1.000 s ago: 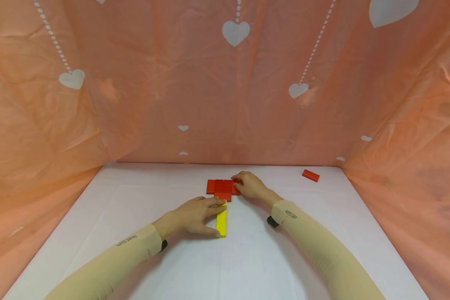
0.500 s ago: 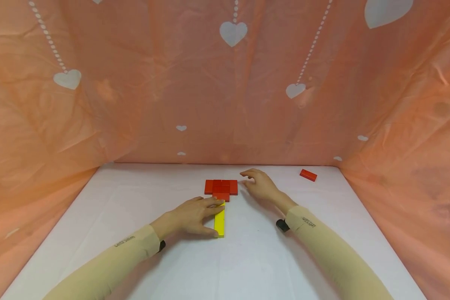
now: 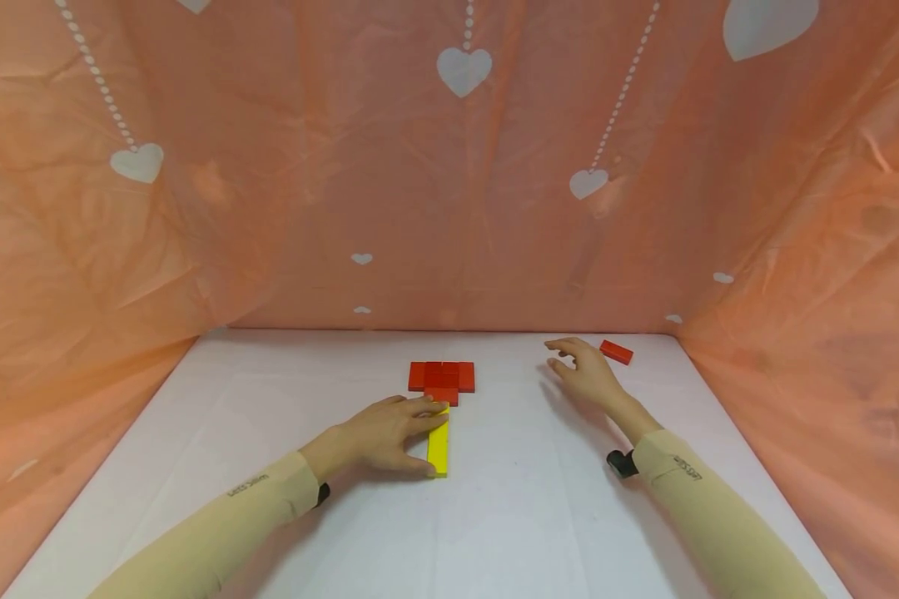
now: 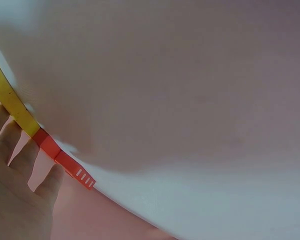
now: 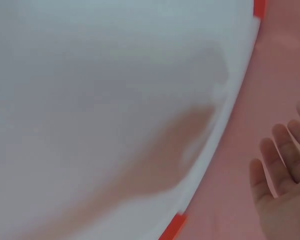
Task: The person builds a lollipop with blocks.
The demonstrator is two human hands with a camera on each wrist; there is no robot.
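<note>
My left hand (image 3: pixel 378 433) lies against a long yellow block (image 3: pixel 438 449) on the white table, fingers over its far end and thumb at its near end. In the left wrist view its fingers look fairly straight beside the yellow block (image 4: pixel 12 102) and the red blocks (image 4: pixel 72 170). Past the yellow block, several red blocks (image 3: pixel 441 398) lie together, with one at each side. My right hand (image 3: pixel 588 374) is above the table with loosely bent fingers and nothing in them. A lone red block (image 3: pixel 616 352) lies just beyond it to the right.
An orange curtain (image 3: pixel 307 208) with white hearts rises behind the table and along both sides. The white tabletop (image 3: pixel 509 516) extends in front of the blocks. In the right wrist view, red blocks (image 5: pixel 172 227) show at the table's edge.
My right hand has let go of the red block at the right of the group and moved right, close to the lone red block. The left hand stays in place on the yellow block.
</note>
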